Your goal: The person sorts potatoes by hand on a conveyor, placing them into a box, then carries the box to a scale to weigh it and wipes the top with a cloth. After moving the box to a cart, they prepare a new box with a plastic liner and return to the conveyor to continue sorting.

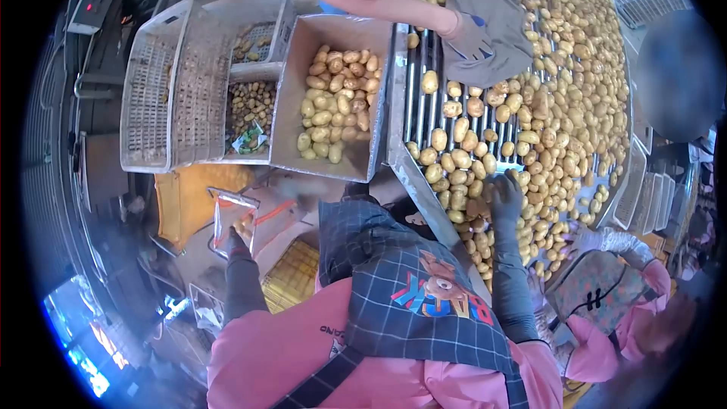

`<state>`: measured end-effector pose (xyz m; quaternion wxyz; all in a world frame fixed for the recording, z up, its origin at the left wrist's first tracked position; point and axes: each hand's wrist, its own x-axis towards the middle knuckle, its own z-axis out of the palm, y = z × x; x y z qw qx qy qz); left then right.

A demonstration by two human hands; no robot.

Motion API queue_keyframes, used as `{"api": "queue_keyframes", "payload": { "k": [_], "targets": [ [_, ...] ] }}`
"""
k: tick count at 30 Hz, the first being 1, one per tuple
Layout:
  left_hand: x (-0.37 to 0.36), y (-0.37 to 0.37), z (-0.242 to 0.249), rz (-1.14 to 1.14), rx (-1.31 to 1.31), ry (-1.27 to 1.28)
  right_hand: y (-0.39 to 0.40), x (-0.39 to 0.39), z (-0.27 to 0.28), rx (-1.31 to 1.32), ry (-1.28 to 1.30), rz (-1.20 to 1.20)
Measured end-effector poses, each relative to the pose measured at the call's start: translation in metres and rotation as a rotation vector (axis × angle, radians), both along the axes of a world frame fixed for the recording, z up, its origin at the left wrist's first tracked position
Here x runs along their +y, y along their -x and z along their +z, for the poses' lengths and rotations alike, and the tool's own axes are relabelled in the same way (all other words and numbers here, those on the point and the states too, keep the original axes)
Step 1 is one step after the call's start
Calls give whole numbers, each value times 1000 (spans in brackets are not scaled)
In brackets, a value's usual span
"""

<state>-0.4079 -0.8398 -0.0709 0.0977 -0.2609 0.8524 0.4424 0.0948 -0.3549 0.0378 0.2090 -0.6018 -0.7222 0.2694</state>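
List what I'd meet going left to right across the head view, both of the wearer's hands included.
Grey box with a red light, leftmost white crate, left hand, cardboard box, right hand, co-worker's hand, stacked crates on the right.

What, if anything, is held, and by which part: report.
Cannot be told: the left hand is at the pale frame, the right hand over the potatoes; neither grip shows clearly.

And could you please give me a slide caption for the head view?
A gloved right hand among potatoes on metal rollers, a cardboard box of potatoes alongside.
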Motion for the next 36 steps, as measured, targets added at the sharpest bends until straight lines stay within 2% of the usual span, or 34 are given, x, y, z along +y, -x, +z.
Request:
{"api": "queue_keyframes", "payload": {
  "k": [1,2,3,4,5,6,7,9,11,13,14,15,17,19,20,21,22,23,25,26,27,29,30,31,32,34,36],
  "targets": [
    [7,-1,-9,-22,191,203,13,-1,-16,-103,-176,65],
    [25,-2,-25,-94,140,323,47,-2,-4,11,-249,166],
    [48,-7,-40,-182,91,441,84,-9,10,193,-167,223],
    [94,-23,-20,-307,122,461,105,-14,3,123,75,235],
    [148,-44,20,-491,170,167,129,-24,22,33,-451,542],
    [183,-61,29,-631,284,228,139,-33,20,173,-35,548],
    [213,-73,35,-761,411,288,127,-52,6,-11,-30,679],
    [271,-89,47,-1107,825,150,78,-69,10,-196,-185,774],
    [331,-125,94,-1261,825,-70,7,-86,5,-226,76,658],
    [378,-154,132,-1503,698,-185,-61,-92,-9,-335,29,547],
    [402,-161,135,-1606,677,-335,-81,-90,-1,-457,41,500],
    [426,-172,143,-1686,722,-359,-94,-82,6,-576,57,451],
    [477,-173,116,-1830,856,-339,-97,-77,-8,-622,-110,267],
    [521,-184,91,-1827,1005,61,-64,-74,-20,-304,-191,-49],
    [546,-189,69,-1839,946,370,-43,-79,-21,-250,-167,-81],
    [553,-215,91,-1901,607,419,-28,-89,-20,-191,-139,-113],
    [545,-243,88,-1936,641,448,-25,-98,3,-268,-78,35],
    [531,-264,80,-1969,680,476,-36,-107,-1,-262,-75,11],
    [510,-280,61,-2142,918,410,-75,-122,-10,-400,16,98],
    [498,-287,52,-2176,877,135,-83,-124,-9,-432,-7,16],
    [484,-295,61,-2178,756,102,-86,-124,-8,-454,-81,-104],
    [482,-301,75,-2251,680,274,-78,-103,1,-328,-191,-247],
    [484,-298,69,-2226,637,148,-61,-84,17,-155,-178,-249],
    [487,-297,69,-2192,729,23,-47,-65,23,-106,43,-77],
    [491,-296,68,-2170,676,-60,-23,-50,18,-40,80,-18],
    [496,-294,69,-2142,620,-133,18,-32,-20,-375,253,70],
    [507,-292,78,-2023,891,-178,31,-10,-14,-336,346,5]
  ]
}}
